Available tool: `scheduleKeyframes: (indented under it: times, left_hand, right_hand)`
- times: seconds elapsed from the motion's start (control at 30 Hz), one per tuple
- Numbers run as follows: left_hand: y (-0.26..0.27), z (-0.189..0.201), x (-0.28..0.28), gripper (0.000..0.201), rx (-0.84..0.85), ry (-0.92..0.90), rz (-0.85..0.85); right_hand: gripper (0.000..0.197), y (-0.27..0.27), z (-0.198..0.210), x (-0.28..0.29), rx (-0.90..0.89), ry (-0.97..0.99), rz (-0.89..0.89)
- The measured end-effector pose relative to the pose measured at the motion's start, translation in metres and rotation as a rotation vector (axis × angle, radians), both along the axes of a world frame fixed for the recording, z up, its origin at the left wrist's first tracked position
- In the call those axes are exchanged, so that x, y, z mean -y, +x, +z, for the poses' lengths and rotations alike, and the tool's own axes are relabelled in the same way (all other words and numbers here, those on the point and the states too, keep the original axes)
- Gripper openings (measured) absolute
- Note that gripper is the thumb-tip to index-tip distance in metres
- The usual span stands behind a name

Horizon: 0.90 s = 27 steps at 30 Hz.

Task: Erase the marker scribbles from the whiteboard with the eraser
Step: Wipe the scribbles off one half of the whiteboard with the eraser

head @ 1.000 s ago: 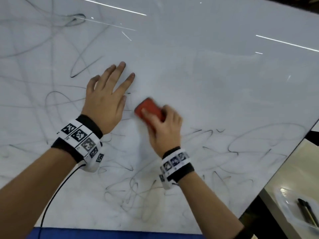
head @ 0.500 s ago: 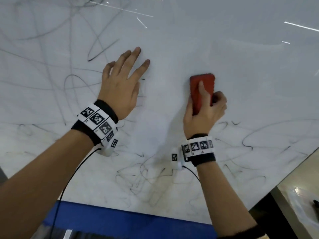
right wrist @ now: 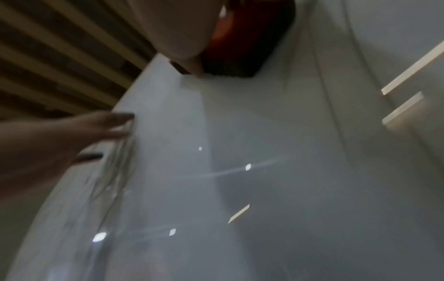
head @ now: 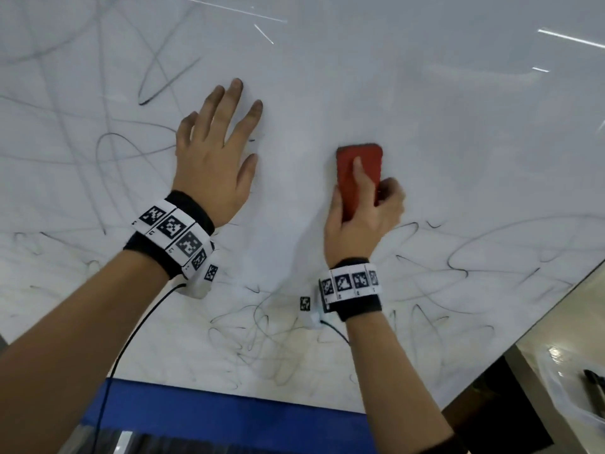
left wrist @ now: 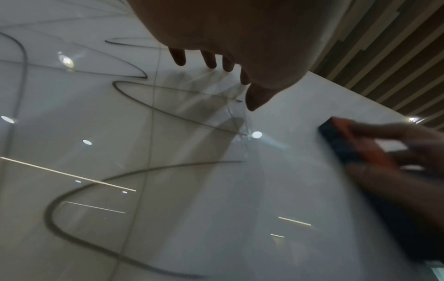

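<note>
my left hand lies flat on the glossy whiteboard, fingers straight and spread, palm down. my right hand grips the eraser, a red rounded-corner block; the forefinger lies straight along its back, the thumb and other fingers curl round its long sides. the eraser lies face-down against the board, just right of my left hand and apart from it. in the left wrist view its underside shows as a dark pad layer beneath the red body, though blurred. the scribbles are thin dark looping lines: dense below both wrists, looser loops left of and above my left hand, more to the right of my right wrist. the board around and above the eraser reads smooth, pale, with bright streak reflections. a blue edge runs below my forearms. far right of my right forearm, a clear plastic bag holds a dark object, too small to identify.
</note>
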<state>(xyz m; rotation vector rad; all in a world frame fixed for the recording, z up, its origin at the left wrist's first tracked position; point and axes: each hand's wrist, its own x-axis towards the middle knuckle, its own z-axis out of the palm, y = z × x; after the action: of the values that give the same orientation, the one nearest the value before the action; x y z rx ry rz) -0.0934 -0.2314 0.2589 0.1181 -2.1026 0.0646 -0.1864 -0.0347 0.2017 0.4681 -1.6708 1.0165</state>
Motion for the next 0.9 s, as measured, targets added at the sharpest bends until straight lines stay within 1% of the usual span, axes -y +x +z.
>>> scheduleKeyframes:
  times: [0.03,0.1,0.13,0.17,0.2,0.23,0.3,0.37,0.4,0.43,0.47,0.5,0.53,0.57,0.6,0.67,0.7,0.73,0.77,0.8,0.83,0.9]
  left_hand:
    - [-0.001,0.0,-0.002,0.062,0.0,0.013,0.003]
    - [-0.001,0.002,-0.005,0.062,0.011,0.018,0.016]
    - [0.0,0.003,-0.005,0.062,0.018,0.009,0.028]
    - [0.001,0.004,-0.004,0.062,0.021,-0.005,0.04]
    - [0.003,0.005,-0.001,0.062,0.016,-0.023,0.051]
    - [0.004,0.006,0.002,0.062,0.004,-0.04,0.058]
    - [0.007,0.008,0.005,0.061,-0.018,-0.064,0.045]
    - [0.007,0.008,0.003,0.061,-0.046,-0.054,0.03]
    - [0.006,0.006,0.001,0.061,-0.061,-0.032,0.027]
    - [0.004,0.005,-0.003,0.061,-0.072,-0.003,0.026]
    - [0.002,0.003,-0.008,0.062,-0.081,0.033,0.025]
    - [-0.001,0.002,-0.014,0.063,-0.087,0.071,0.027]
    - [-0.004,0.001,-0.02,0.064,-0.091,0.106,0.033]
    - [-0.008,0.001,-0.025,0.065,-0.093,0.134,0.039]
    - [-0.01,0.002,-0.029,0.066,-0.095,0.155,0.044]
    - [-0.013,0.004,-0.036,0.067,-0.099,0.183,0.052]
    - [-0.013,0.005,-0.039,0.067,-0.096,0.186,0.054]
    - [-0.012,0.005,-0.043,0.066,-0.092,0.172,0.06]
    - [-0.012,0.004,-0.045,0.064,-0.094,0.137,0.07]
    - [-0.011,0.003,-0.046,0.061,-0.098,0.091,0.079]
    - [-0.01,0.002,-0.046,0.06,-0.098,0.058,0.079]
    - [-0.008,-0.002,-0.049,0.062,-0.078,0.042,0.062]
  right_hand:
    - [0.049,0.008,-0.023,0.013,0.0,0.101,0.029]
    - [0.051,0.026,-0.076,0.032,-0.06,0.514,0.085]
    - [0.052,0.031,-0.097,0.032,-0.085,0.678,0.109]
    - [0.052,0.032,-0.107,0.027,-0.072,0.766,0.127]
    - [0.051,0.029,-0.103,0.019,-0.06,0.769,0.139]
    - [0.049,0.023,-0.088,0.009,-0.066,0.705,0.138]
    - [0.045,0.009,-0.044,-0.022,-0.064,0.483,0.099]
    - [0.048,-0.017,0.013,-0.073,-0.086,0.196,-0.035]
    - [0.051,-0.032,0.045,-0.103,-0.095,0.02,-0.094]
    - [0.053,-0.044,0.072,-0.128,-0.078,-0.179,-0.107]
    - [0.055,-0.055,0.088,-0.142,-0.05,-0.362,-0.098]
    - [0.057,-0.061,0.092,-0.144,-0.02,-0.484,-0.103]
    - [0.056,-0.06,0.084,-0.131,0.012,-0.508,-0.13]
    - [0.055,-0.052,0.066,-0.11,0.006,-0.419,-0.122]
    - [0.054,-0.038,0.039,-0.084,-0.035,-0.221,-0.083]
    - [0.055,-0.006,-0.03,-0.04,-0.094,0.321,0.0]
    - [0.056,0.005,-0.061,-0.03,-0.105,0.537,0.035]
    - [0.055,0.008,-0.082,-0.031,-0.097,0.664,0.058]
    - [0.052,0.004,-0.088,-0.039,-0.087,0.682,0.071]
    - [0.05,-0.004,-0.079,-0.052,-0.082,0.613,0.078]
    - [0.05,-0.014,-0.064,-0.068,-0.076,0.494,0.07]
    - [0.052,-0.037,-0.023,-0.113,-0.045,0.169,-0.005]
